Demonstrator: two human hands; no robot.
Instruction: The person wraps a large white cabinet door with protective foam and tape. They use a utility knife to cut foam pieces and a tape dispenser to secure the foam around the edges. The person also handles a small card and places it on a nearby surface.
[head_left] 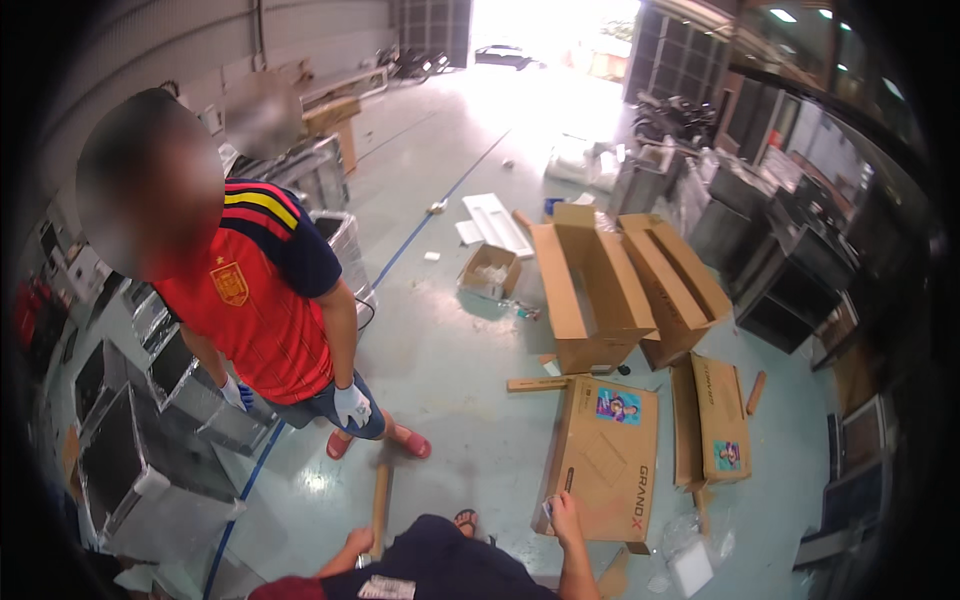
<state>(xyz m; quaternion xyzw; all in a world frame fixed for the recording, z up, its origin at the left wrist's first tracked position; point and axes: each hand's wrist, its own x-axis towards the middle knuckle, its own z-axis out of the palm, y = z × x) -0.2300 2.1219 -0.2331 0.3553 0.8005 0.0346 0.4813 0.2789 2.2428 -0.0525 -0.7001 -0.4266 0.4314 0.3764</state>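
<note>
My left hand (357,542) is low in the head view, its fingers curled closed. Right beside it is a narrow brown cardboard tube (381,495); whether the hand grips the tube cannot be made out. My right hand (566,520) is closed on a small silvery-blue object (547,508), too small to name. Below that hand, a flat brown carton (612,450) with a colourful picture label lies on the floor. To the left stands a person in a red shirt (260,300), wearing white gloves, both arms lowered.
Two opened long cartons (590,345) stand ahead, with another carton (722,420) to the right. White foam (690,568) and plastic lie near my right side. Wrapped metal units (150,480) line the left; dark cabinets (800,280) stand on the right. A small box (490,270) sits farther off.
</note>
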